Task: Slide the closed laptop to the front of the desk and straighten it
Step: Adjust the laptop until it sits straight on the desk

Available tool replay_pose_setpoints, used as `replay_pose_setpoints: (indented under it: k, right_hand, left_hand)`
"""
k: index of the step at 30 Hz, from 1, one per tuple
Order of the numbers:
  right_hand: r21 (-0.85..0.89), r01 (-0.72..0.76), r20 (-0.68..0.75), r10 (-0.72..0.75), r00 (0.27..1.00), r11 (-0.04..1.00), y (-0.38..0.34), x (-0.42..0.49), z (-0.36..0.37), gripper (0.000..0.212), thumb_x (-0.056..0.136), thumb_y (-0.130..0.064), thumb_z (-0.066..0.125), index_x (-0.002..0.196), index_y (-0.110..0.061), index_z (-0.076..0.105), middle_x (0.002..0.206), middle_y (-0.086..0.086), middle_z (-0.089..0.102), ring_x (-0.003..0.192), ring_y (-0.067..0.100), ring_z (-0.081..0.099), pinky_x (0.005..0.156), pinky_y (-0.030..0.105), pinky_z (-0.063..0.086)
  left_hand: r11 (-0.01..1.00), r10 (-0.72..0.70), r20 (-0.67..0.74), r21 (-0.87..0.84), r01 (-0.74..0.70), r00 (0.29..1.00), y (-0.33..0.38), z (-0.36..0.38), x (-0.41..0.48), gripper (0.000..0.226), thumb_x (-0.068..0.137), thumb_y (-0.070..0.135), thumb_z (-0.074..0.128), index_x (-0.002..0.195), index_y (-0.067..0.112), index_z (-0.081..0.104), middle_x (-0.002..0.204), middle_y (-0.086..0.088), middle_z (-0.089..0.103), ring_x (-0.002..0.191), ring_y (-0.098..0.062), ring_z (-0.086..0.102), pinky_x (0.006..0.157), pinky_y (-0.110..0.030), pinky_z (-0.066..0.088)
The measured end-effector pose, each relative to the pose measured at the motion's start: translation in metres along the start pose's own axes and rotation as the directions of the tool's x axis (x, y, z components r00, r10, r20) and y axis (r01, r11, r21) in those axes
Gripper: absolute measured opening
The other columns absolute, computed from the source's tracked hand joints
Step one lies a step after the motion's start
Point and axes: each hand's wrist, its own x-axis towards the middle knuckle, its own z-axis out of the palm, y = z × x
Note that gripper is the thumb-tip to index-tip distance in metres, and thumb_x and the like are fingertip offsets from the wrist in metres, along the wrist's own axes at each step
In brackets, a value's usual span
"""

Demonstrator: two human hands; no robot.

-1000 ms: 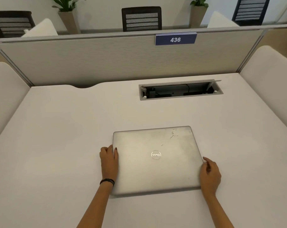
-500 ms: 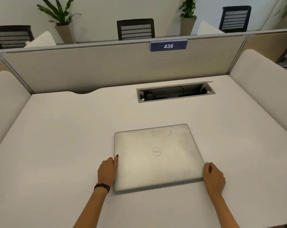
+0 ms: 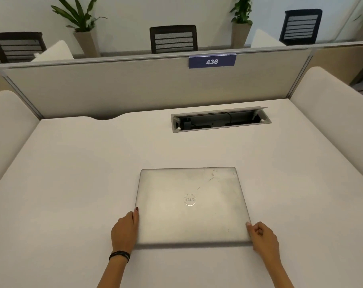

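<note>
Fingers point(image 3: 135, 215) of the left hand point(image 3: 124, 233) stretched out straight and close together, laid flat against the left edge of the closed laptop point(image 3: 191, 204), low in the frame; touched the edge only, wrapped round nothing. Dark red polish on the topmost nail. Black wristband point(image 3: 119, 255) on the left wrist.

Fingers point(image 3: 259, 231) of the right hand point(image 3: 263, 238) curled loosely in toward the palm, clasped on nothing; thumb tip set against the laptop's right edge near the lower right corner. Bare forearms, up from the bottom edge of the frame on either side.

Silver Dell laptop, lid shut, lay flat on the pale desk point(image 3: 72, 183), a little below and right of the frame's centre. Sat square, upper and lower edges about level across the frame. Round logo point(image 3: 190, 199) at mid-lid, read upside down from the camera. Scratches and smudges toward the lid's upper right corner. Dark shadow beneath the lower edge.

Above the laptop and well apart from it, a cable box point(image 3: 220, 120) sunk in the desk, flap raised, dark cables inside. Behind that, a beige partition point(image 3: 114, 86) across the frame, with a blue plate marked 436 point(image 3: 212, 61) on its top rail. Rounded cream side panels at the left point(image 3: 10, 121) and right point(image 3: 332, 113) of the desk.

Along the top of the frame, beyond the partition: three dark mesh-backed chairs, at the left point(image 3: 17, 46), the centre point(image 3: 173, 38) and the right point(image 3: 300, 26), and two potted plants point(image 3: 80, 19) point(image 3: 241, 15) between them.
</note>
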Motion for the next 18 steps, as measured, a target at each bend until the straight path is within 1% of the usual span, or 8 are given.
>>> replay_pose_setpoints:
  k: [3,5,7,12,18]
  right_hand:
    - [0.005,0.009,-0.008,-0.009,1.0,1.0,-0.002,0.004,0.0,0.04,0.088,-0.038,0.057,0.063,-0.008,0.049,0.053,0.004,0.052,0.045,0.019,0.051,0.051,0.028,0.037]
    - [0.002,0.017,-0.014,-0.017,1.0,1.0,-0.007,0.011,-0.001,0.04,0.088,-0.039,0.058,0.064,-0.007,0.051,0.054,0.003,0.053,0.051,0.019,0.049,0.051,0.029,0.035]
    - [0.017,0.026,-0.01,-0.026,1.0,1.0,-0.014,0.019,-0.001,0.04,0.087,-0.038,0.059,0.063,-0.008,0.05,0.056,0.003,0.053,0.053,0.018,0.048,0.051,0.029,0.034]
    - [0.009,0.045,0.011,-0.045,0.999,0.999,-0.029,0.04,-0.001,0.04,0.088,-0.035,0.059,0.06,-0.01,0.044,0.054,0.001,0.049,0.052,0.016,0.044,0.05,0.028,0.031]
    - [-0.016,0.075,0.009,-0.075,0.997,0.997,-0.027,0.046,0.0,0.042,0.089,-0.035,0.058,0.059,-0.012,0.039,0.052,0.0,0.044,0.05,0.015,0.04,0.05,0.029,0.029]
  left_hand:
    - [1.0,-0.025,-0.045,-0.008,0.024,0.999,0.003,0.003,-0.002,0.05,0.097,0.028,0.043,0.053,0.014,0.024,0.043,-0.001,0.033,0.041,-0.017,0.027,0.042,-0.028,0.023]
    - [0.999,-0.048,-0.066,-0.017,0.047,0.997,0.006,0.005,-0.002,0.051,0.096,0.028,0.045,0.052,0.015,0.023,0.042,0.0,0.032,0.04,-0.016,0.026,0.041,-0.027,0.02]
    - [0.998,-0.066,-0.068,-0.016,0.065,0.996,0.009,0.007,0.0,0.051,0.096,0.029,0.045,0.052,0.015,0.023,0.042,-0.001,0.032,0.04,-0.018,0.028,0.041,-0.027,0.019]
    - [0.998,-0.069,-0.074,-0.006,0.068,0.995,0.014,0.009,0.006,0.051,0.097,0.03,0.043,0.052,0.014,0.025,0.045,-0.005,0.04,0.042,-0.022,0.035,0.043,-0.029,0.025]
    - [0.998,-0.048,-0.067,0.037,0.051,0.997,0.016,0.007,0.006,0.052,0.097,0.03,0.042,0.051,0.015,0.024,0.048,-0.009,0.044,0.045,-0.023,0.039,0.046,-0.031,0.031]
